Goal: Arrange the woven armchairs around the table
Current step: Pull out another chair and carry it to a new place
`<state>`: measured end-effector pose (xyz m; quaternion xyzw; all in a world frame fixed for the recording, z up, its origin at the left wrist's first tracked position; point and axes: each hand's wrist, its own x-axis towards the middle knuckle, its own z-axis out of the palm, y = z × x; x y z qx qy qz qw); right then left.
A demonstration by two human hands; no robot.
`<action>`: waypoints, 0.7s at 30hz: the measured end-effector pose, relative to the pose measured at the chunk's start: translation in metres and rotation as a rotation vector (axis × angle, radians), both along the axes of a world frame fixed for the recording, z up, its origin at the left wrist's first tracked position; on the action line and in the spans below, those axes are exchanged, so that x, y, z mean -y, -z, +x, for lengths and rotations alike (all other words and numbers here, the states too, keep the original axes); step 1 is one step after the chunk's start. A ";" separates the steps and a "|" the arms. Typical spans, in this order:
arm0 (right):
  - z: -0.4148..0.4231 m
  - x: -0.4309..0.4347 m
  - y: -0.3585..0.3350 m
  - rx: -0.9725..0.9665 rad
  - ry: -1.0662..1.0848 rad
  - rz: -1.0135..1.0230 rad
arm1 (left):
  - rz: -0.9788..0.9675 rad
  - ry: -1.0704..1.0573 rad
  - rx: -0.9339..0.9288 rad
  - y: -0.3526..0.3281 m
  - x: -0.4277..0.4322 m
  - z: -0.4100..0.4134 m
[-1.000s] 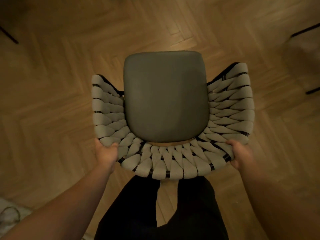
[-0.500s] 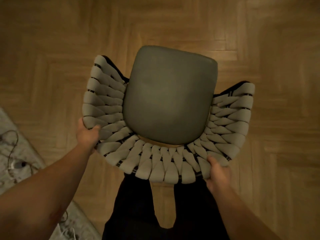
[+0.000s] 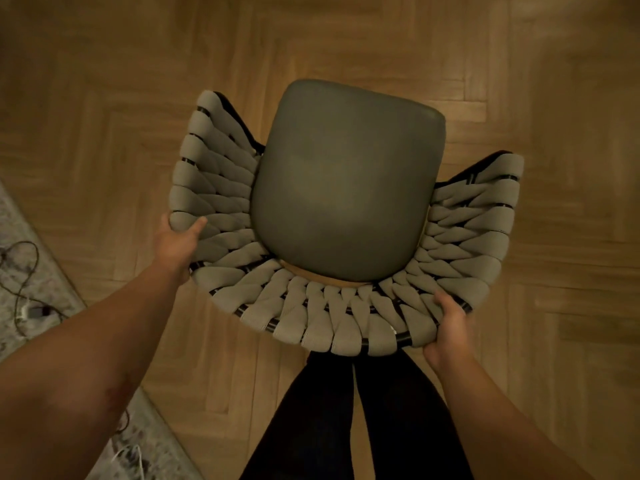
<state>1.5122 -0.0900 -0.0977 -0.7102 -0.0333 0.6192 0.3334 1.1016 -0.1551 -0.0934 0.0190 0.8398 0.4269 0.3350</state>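
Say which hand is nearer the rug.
Left. The left hand grips the chair on the side toward the rug; the right hand grips its opposite side, farther away.

**Free room around the chair.** Bare herringbone parquet floor (image 3: pixel 346 36) lies ahead of the woven armchair (image 3: pixel 322 323) and to its right, giving open passage on both sides. At the left, a grey rug (image 3: pixel 10 216) runs diagonally toward the lower edge, and a cable (image 3: pixel 20 296) is looped on it. The person's legs (image 3: pixel 322 410) stand just behind the curved back and close that side. The left hand (image 3: pixel 176 244) and right hand (image 3: pixel 448 337) grip the rim at its rear corners, and the rim between them is uncovered.
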 end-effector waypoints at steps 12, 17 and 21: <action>0.006 -0.011 0.001 0.107 -0.124 -0.014 | -0.021 -0.058 -0.040 -0.001 0.029 0.013; 0.015 -0.048 0.004 0.129 -0.247 0.030 | -0.005 -0.224 -0.034 0.008 0.059 0.044; 0.025 -0.105 0.000 0.173 -0.368 0.091 | -0.003 -0.327 -0.013 0.013 0.057 0.082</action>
